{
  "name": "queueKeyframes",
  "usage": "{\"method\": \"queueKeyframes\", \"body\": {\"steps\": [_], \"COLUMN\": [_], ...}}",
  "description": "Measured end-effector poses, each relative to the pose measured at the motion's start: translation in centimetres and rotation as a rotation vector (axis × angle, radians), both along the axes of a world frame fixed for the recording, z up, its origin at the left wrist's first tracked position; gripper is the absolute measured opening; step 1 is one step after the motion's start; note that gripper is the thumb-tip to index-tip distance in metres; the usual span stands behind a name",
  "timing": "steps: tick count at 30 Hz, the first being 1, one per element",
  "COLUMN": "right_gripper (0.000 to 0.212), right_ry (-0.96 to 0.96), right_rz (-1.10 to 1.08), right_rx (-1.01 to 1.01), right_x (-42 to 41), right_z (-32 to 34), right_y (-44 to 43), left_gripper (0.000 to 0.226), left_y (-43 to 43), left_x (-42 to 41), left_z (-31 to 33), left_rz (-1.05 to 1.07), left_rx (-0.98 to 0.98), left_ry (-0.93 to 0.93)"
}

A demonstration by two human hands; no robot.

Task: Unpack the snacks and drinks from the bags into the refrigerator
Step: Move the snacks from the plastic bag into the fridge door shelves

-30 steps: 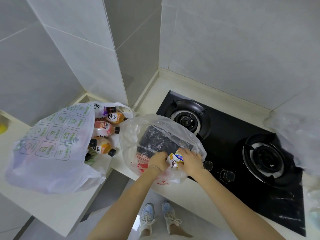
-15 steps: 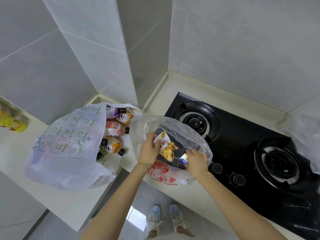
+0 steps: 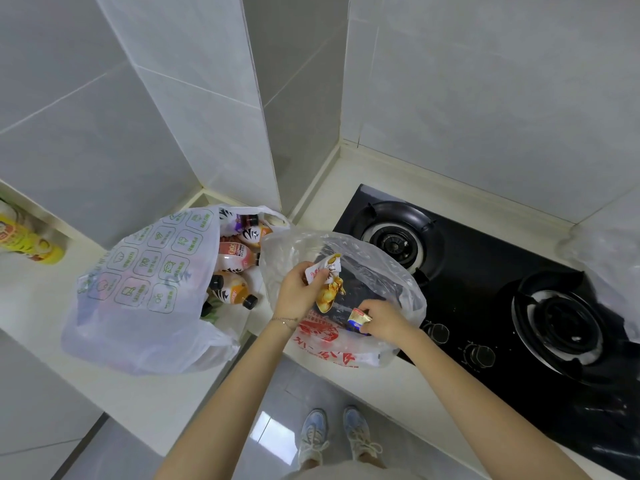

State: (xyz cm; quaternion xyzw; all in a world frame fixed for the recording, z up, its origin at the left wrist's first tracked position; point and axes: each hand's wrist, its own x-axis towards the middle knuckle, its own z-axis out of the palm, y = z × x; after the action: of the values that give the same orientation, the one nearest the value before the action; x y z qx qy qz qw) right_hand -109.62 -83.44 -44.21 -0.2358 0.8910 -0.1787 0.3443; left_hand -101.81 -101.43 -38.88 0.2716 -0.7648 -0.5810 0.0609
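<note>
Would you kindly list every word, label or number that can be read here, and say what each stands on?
Nothing reads clearly.
White bag: green boxed characters, too small.
Clear bag: red characters, blurred.
Bottles: labels blurred.
White packet in left hand: red characters, blurred.
Small packet in right hand: print too small.
Yellow can: label blurred.

Both bare forearms reach from the near edge toward the far middle, drawing closer together as they go. The left hand [image 3: 298, 293] sits a little farther away, its fingers curled round the top of a white and gold snack packet [image 3: 329, 282]; a thin bracelet [image 3: 284, 320] circles that wrist. The right hand [image 3: 385, 322], just to the right and nearer, pinches a small gold packet [image 3: 358, 317] between thumb and curled fingers
</note>
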Motion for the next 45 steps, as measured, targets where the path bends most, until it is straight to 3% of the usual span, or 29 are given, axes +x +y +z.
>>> {"method": "queueKeyframes", "body": {"steps": [4, 7, 14, 23, 32, 39, 43, 45], "right_gripper": [0.046, 0.054, 0.029, 0.050, 0.047, 0.039, 0.030, 0.024], "right_ry": [-0.108, -0.080, 0.108, 0.221, 0.250, -0.071, -0.165, -0.161], "right_rz": [0.137, 0.199, 0.243, 0.234, 0.019, -0.354, -0.442, -0.452], "right_rx": [0.085, 0.144, 0.142, 0.193, 0.184, -0.273, -0.470, -0.508], "right_x": [0.8, 1.2, 2.2, 3.5, 2.0, 1.4, 1.6, 1.6], "right_z": [-0.3, -0.7, -0.9, -1.7, -1.8, 0.4, 2.9, 3.9], "right_y": [-0.6, -0.9, -1.3, -1.6, -1.4, -2.1, -3.3, -3.9], "left_gripper": [0.023, 0.019, 0.017, 0.017, 0.021, 0.019, 0.009, 0.015], "left_y": [-0.2, -0.3, -0.4, -0.4, -1.0, -1.1, -0.7, -0.9], "left_x": [1.0, 1.7, 2.5, 3.1, 3.4, 3.8, 3.7, 3.5], "left_z": [-0.3, -0.3, -0.2, 0.1, 1.4, 1.0, 2.3, 2.8], "left_rz": [-0.041, -0.052, -0.064, -0.082, -0.041, 0.015, 0.163, 0.181], "left_rx": [-0.032, -0.014, 0.047, 0.054, 0.040, 0.124, 0.345, 0.376], "left_ry": [-0.013, -0.027, -0.008, -0.009, -0.010, 0.006, 0.019, 0.018]}}
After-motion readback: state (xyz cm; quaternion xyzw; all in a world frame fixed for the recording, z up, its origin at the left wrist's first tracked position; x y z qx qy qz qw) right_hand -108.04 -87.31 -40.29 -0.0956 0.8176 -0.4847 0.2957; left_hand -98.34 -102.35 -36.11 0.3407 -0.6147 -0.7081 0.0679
